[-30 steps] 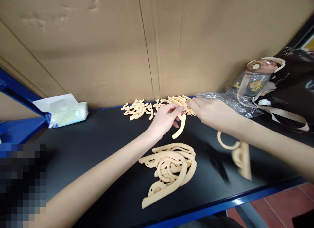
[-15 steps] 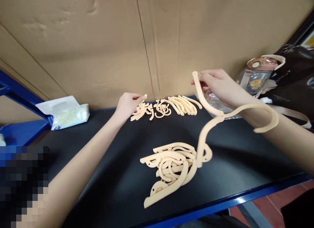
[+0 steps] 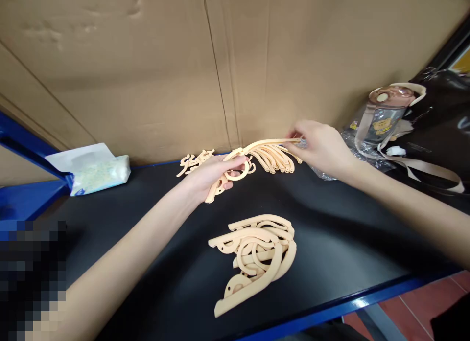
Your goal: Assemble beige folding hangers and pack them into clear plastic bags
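Observation:
A beige plastic folding hanger stretches between my two hands above the back of the table. My left hand is closed around one arm of it, near the round hook. My right hand pinches the far end of the other arm, which points right; the fingertips are partly blurred. Small beige pieces lie just behind my left hand. Loose curved hanger arms are spread below the held arm. Several folded hangers make a pile nearer to me.
On the left stands a packet with white paper on it. Toward the right are a clear plastic bag, a drink bottle with a strap and a dark bag. Cardboard walls the back of the black table.
The hanger has moved back and left, away from the pile. My left hand has come across and taken hold of it near the hook. My right hand has lowered slightly.

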